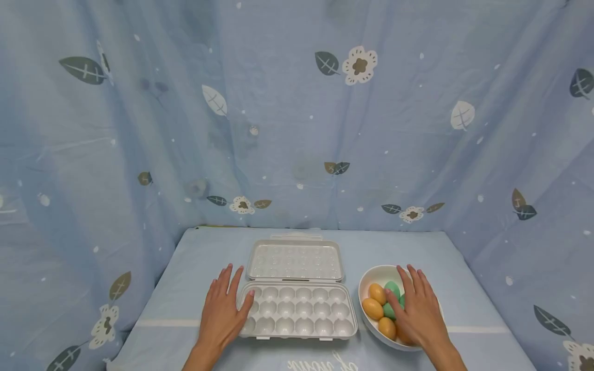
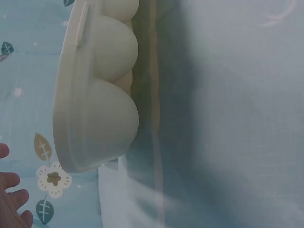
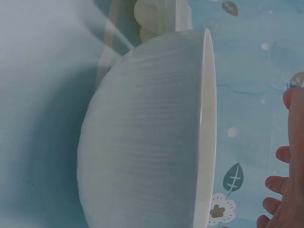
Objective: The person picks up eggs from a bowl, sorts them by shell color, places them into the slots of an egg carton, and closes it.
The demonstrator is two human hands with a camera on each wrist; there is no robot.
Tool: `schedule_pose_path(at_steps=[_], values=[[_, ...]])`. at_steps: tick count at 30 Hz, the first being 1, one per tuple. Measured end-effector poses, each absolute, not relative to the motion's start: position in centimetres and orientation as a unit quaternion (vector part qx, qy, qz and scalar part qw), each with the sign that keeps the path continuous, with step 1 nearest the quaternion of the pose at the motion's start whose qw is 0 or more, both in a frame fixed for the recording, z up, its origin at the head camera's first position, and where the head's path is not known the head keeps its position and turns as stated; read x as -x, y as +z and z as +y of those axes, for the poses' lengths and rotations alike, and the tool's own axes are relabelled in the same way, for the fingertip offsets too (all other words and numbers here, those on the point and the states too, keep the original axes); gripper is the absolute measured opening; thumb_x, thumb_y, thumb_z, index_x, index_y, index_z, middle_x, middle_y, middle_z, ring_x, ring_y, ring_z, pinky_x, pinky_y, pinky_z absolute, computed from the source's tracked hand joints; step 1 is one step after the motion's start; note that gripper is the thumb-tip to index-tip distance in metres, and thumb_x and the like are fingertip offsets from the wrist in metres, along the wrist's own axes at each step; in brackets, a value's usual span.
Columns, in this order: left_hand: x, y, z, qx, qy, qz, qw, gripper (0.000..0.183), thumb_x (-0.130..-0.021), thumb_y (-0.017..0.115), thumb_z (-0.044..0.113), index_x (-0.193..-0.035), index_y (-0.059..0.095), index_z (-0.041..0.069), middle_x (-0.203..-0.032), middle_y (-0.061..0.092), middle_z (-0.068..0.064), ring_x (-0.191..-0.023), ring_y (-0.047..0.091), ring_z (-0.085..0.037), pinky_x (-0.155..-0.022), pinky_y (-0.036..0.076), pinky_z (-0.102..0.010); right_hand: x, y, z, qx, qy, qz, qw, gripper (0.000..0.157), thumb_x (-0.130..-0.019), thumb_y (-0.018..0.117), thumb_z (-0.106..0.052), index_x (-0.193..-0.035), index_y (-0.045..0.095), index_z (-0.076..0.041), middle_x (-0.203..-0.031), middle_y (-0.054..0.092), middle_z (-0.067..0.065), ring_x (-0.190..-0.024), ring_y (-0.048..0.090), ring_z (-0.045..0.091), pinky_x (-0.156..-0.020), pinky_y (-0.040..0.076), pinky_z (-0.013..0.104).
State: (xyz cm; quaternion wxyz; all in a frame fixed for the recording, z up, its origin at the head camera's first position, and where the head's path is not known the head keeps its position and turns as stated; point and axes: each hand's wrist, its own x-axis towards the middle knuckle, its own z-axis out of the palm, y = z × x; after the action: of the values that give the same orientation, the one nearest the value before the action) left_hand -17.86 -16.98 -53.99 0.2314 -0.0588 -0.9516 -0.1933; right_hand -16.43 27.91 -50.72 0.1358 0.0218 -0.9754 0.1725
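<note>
A pale grey egg box [image 1: 303, 310] lies on the table with its hinged lid [image 1: 295, 260] folded back, its rows of round cups bare. Over the left end of this box hovers my left hand [image 1: 223, 312], fingers straight and spread, holding nothing. To the right stands a white bowl [image 1: 377, 275] with orange eggs [image 1: 373, 308] and green eggs [image 1: 392, 287] in it. My right hand [image 1: 419, 312] is above the bowl's right side with extended fingers, hiding some eggs. In the right wrist view its fingers [image 3: 275, 184] are apart from the bowl's rim [image 3: 207, 118].
A light blue cloth [image 1: 171, 299] with a white stripe and lettering covers the table. Behind and at both sides hangs a blue curtain [image 1: 287, 113] printed with leaves and flowers. A narrow gap separates the egg box from the bowl.
</note>
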Motion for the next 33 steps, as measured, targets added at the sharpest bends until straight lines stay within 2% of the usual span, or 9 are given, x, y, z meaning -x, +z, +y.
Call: schedule_pose_path(at_steps=[7, 13, 19, 27, 33], values=[[17.8, -54.0, -17.1, 0.05, -0.256, -0.943, 0.207, 0.069, -0.102, 0.061, 0.043, -0.157, 0.04, 0.006, -0.161, 0.038, -0.023, -0.144, 0.042, -0.045, -0.116, 0.034, -0.063, 16.4, -50.9, 28.4, -0.02, 0.205, -0.97, 0.127, 0.074, -0.107, 0.048, -0.053, -0.158, 0.033, -0.003, -0.161, 0.029, 0.03, -0.146, 0.026, 0.053, -0.109, 0.029, 0.077], [17.6, -54.1, -17.2, 0.018, -0.295, -0.945, 0.139, 0.073, -0.105, 0.054, 0.049, -0.16, 0.032, 0.005, -0.164, 0.033, -0.023, -0.144, 0.041, -0.046, -0.111, 0.041, -0.064, 16.5, -51.1, 28.5, -0.024, 0.246, -0.962, 0.117, 0.075, -0.107, 0.049, -0.052, -0.159, 0.03, -0.002, -0.161, 0.029, 0.03, -0.145, 0.027, 0.053, -0.11, 0.028, 0.076], [17.4, -54.5, -17.0, -0.024, -0.331, -0.94, 0.074, 0.078, -0.106, 0.046, 0.056, -0.162, 0.025, 0.006, -0.165, 0.03, -0.023, -0.148, 0.037, -0.045, -0.114, 0.038, -0.063, 16.5, -51.5, 28.8, -0.022, 0.295, -0.95, 0.098, 0.075, -0.106, 0.053, -0.047, -0.158, 0.029, 0.0, -0.16, 0.029, 0.032, -0.143, 0.027, 0.056, -0.11, 0.027, 0.077], [17.1, -55.1, -16.8, -0.046, -0.333, -0.941, 0.045, 0.078, -0.105, 0.051, 0.052, -0.16, 0.028, 0.002, -0.162, 0.034, -0.027, -0.146, 0.038, -0.047, -0.116, 0.036, -0.063, 16.6, -51.7, 29.2, -0.01, 0.302, -0.95, 0.085, 0.077, -0.105, 0.053, -0.051, -0.158, 0.029, 0.0, -0.161, 0.029, 0.031, -0.144, 0.027, 0.055, -0.112, 0.027, 0.076], [16.7, -56.1, -17.0, -0.053, -0.347, -0.936, 0.028, 0.079, -0.105, 0.05, 0.054, -0.159, 0.03, 0.0, -0.16, 0.036, -0.028, -0.145, 0.039, -0.048, -0.115, 0.037, -0.063, 16.6, -51.8, 29.4, -0.004, 0.3, -0.951, 0.078, 0.075, -0.105, 0.056, -0.046, -0.158, 0.029, 0.0, -0.16, 0.03, 0.031, -0.144, 0.028, 0.055, -0.112, 0.028, 0.076]])
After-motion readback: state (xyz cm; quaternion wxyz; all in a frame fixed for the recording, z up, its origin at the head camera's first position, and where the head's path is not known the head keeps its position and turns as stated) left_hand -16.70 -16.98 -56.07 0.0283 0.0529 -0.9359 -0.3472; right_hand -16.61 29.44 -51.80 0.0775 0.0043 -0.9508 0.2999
